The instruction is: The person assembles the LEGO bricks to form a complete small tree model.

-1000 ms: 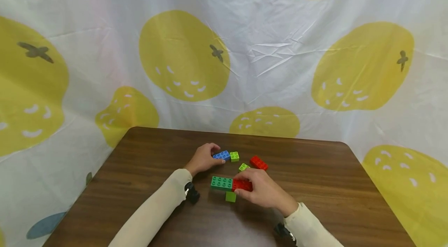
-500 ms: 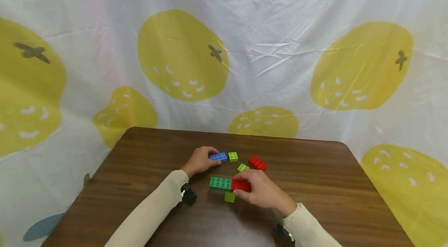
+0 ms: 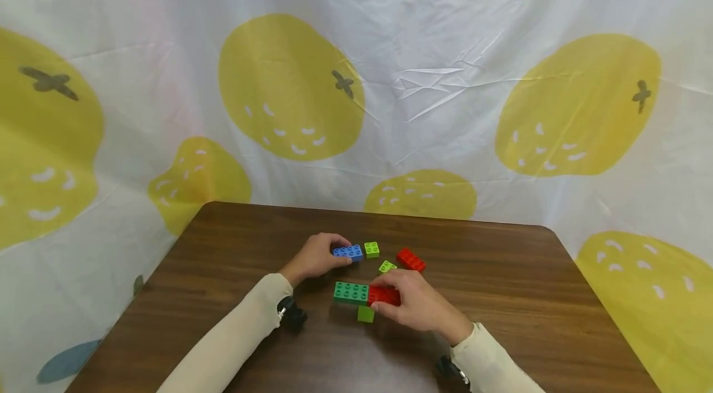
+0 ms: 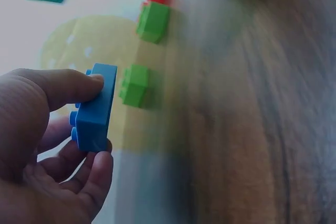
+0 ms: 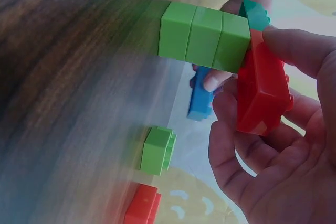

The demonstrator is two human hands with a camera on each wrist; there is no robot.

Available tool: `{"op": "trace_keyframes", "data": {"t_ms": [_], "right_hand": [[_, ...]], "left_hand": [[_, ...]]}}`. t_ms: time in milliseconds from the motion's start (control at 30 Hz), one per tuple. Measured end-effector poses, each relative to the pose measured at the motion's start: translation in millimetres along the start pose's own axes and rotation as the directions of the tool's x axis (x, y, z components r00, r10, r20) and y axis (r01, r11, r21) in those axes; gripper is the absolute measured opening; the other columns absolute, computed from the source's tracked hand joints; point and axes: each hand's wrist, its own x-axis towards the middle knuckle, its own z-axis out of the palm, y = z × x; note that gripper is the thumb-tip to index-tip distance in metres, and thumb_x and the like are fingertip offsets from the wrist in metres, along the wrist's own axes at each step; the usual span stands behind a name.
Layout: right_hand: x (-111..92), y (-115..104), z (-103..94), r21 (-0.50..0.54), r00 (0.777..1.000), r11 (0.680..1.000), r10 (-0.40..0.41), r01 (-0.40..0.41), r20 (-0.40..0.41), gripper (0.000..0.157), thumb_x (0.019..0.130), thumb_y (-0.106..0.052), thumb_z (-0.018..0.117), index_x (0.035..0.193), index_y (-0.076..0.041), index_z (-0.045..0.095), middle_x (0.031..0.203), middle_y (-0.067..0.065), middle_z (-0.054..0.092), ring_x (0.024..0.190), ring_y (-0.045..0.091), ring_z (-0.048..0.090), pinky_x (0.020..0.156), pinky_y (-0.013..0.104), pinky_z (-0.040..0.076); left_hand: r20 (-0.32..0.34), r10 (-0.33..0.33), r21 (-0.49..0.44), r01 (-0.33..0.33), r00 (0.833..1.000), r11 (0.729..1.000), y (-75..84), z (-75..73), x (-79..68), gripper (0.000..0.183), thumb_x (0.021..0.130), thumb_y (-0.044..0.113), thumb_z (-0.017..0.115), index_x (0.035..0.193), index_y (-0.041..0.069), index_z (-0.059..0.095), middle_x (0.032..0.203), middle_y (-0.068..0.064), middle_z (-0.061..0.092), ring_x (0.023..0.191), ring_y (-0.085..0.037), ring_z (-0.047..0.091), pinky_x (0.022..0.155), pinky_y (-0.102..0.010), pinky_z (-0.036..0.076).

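My left hand pinches a blue toy brick between thumb and fingers. In the left wrist view, the brick's studs face my palm. My right hand grips a red brick by its sides. Under the red brick stands a stack of three light green bricks, mostly hidden from above. A dark green brick sits end to end with the red one, on its left. Whether the stack's foot touches the table is hard to tell.
Two loose lime bricks lie near the hands: one lime brick right of the blue brick, another lime brick partly behind my right hand. A loose red brick lies farther right. A patterned curtain hangs behind the wooden table.
My left hand has drawn the blue brick slightly left and nearer, so a gap now separates it from the lime brick. The right hand and its stack have hardly moved.
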Motion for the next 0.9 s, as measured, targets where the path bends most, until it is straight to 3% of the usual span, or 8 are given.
{"op": "trace_keyframes", "data": {"t_ms": [533, 700, 900], "right_hand": [[-1.3, -1.0, -1.8, 0.029, 0.999, 0.999, 0.029, -0.029, 0.025, 0.030, 0.093, -0.030, 0.082, 0.119, -0.015, 0.076, 0.095, -0.011, 0.070, 0.079, 0.006, 0.059, 0.071, 0.023, 0.054], [-2.4, -0.5, -4.3, 0.019, 1.000, 1.000, 0.013, -0.013, 0.002, 0.033, 0.092, -0.030, 0.083, 0.118, -0.012, 0.076, 0.099, -0.009, 0.075, 0.084, 0.004, 0.064, 0.079, 0.027, 0.059], [-3.8, -1.2, -7.1, 0.022, 0.999, 0.999, 0.033, -0.033, 0.014, 0.031, 0.092, -0.032, 0.083, 0.118, -0.015, 0.076, 0.099, -0.010, 0.074, 0.083, 0.004, 0.062, 0.079, 0.026, 0.058]], "left_hand": [[0.010, 0.161, -0.008, -0.161, 0.987, 0.987, 33.7, -25.4, -38.4, 0.038, 0.092, 0.033, 0.084, 0.124, 0.014, 0.075, 0.115, -0.002, 0.073, 0.094, -0.014, 0.064, 0.083, -0.033, 0.058], [0.029, 0.205, -0.025, -0.204, 0.978, 0.979, 43.8, -31.7, -53.7, 0.037, 0.091, 0.034, 0.085, 0.122, 0.016, 0.076, 0.113, 0.000, 0.072, 0.093, -0.013, 0.063, 0.083, -0.031, 0.057], [0.069, 0.240, -0.056, -0.236, 0.968, 0.970, 55.4, -31.3, -65.9, 0.035, 0.092, 0.031, 0.084, 0.122, 0.015, 0.075, 0.113, 0.000, 0.071, 0.094, -0.014, 0.063, 0.083, -0.028, 0.058]]}}
